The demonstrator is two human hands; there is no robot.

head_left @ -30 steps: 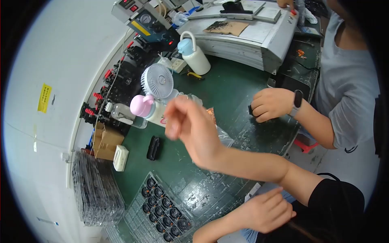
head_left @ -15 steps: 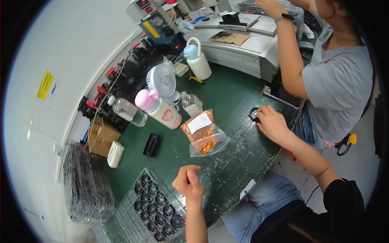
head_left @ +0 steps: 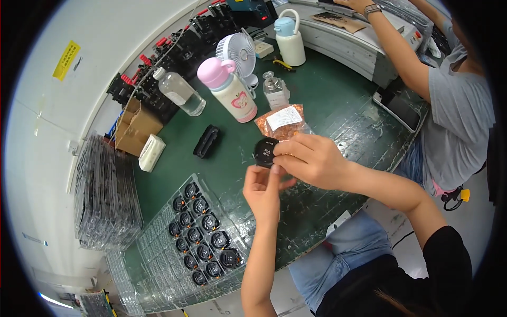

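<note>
A round black part [head_left: 264,152] with small pale marks on its face is held up above the middle of the green table. My right hand [head_left: 316,161] pinches its right edge between thumb and fingers. From below, my left hand [head_left: 262,191] meets its lower edge with the thumb and curled forefinger, the other fingers partly hidden. Just behind the part lies a clear bag of copper-coloured pieces [head_left: 285,120] with a white label. Left of my left arm, a clear plastic tray [head_left: 158,238] carries several similar black round parts [head_left: 203,252].
A black holder [head_left: 206,141], pink-lidded bottle [head_left: 227,90], clear bottle [head_left: 179,92], glass pump bottle [head_left: 275,91] and fan [head_left: 236,54] stand beyond. Stacked trays [head_left: 105,195] sit left. A phone [head_left: 398,111] lies by a co-worker in grey [head_left: 457,111] on the right.
My right hand has brought the round black part from the table's right side to the middle. My left hand has risen to meet it. The view has shifted.
</note>
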